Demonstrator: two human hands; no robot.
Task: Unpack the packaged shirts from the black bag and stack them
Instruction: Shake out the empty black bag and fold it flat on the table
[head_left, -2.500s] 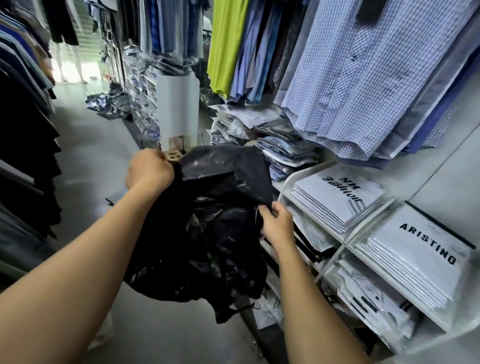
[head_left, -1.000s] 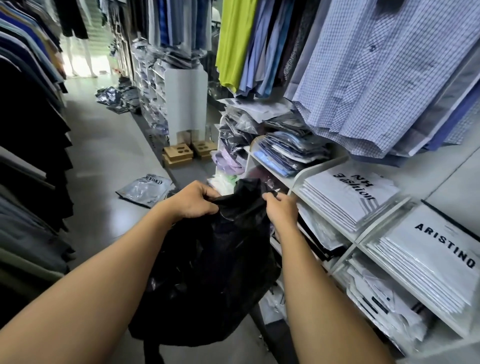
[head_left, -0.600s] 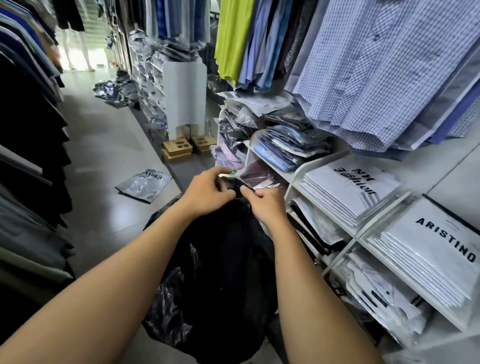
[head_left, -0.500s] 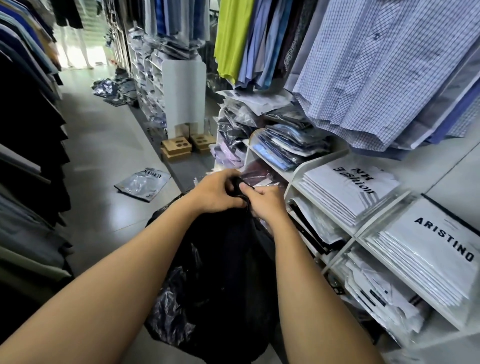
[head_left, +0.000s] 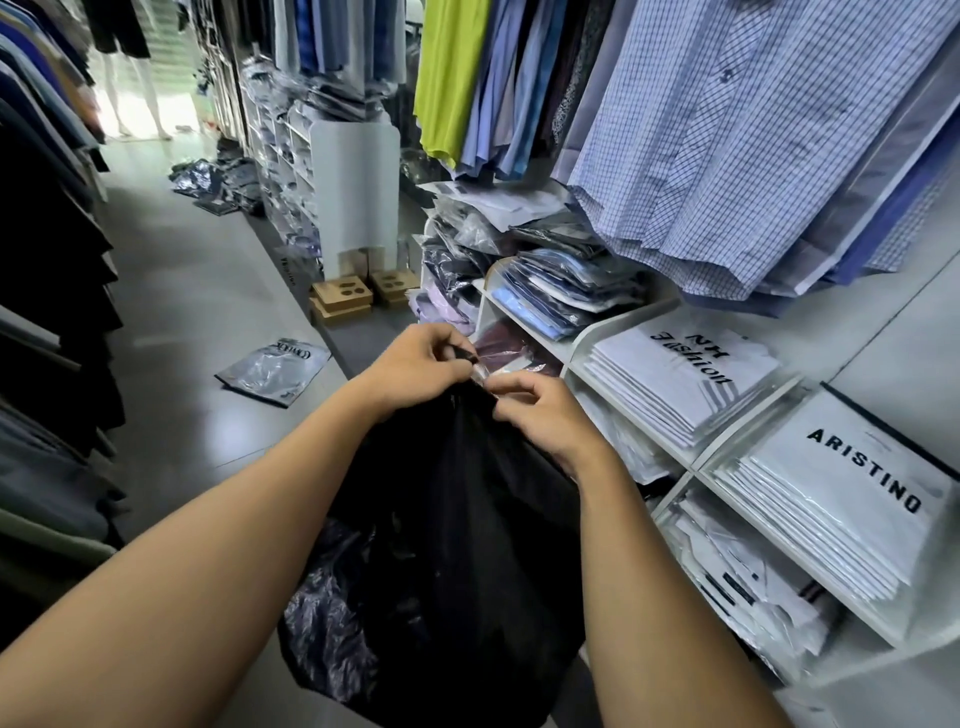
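A bulging black plastic bag (head_left: 457, 571) hangs in front of me, its gathered top held up at chest height. My left hand (head_left: 415, 366) pinches the bag's twisted neck with curled fingers. My right hand (head_left: 540, 415) pinches the same neck from the right, fingertips close to the left hand's. What the bag holds is hidden.
White shelf cubbies (head_left: 691, 457) on the right hold stacks of packaged white shirts (head_left: 680, 374) and blue ones (head_left: 561, 291). Checked shirts (head_left: 727, 130) hang above. One packaged shirt (head_left: 275, 369) lies on the grey floor. Dark clothes (head_left: 47, 260) hang along the left.
The bag came down from chest height and hangs lower. My hands moved together from its spread rim to pinch its gathered neck.
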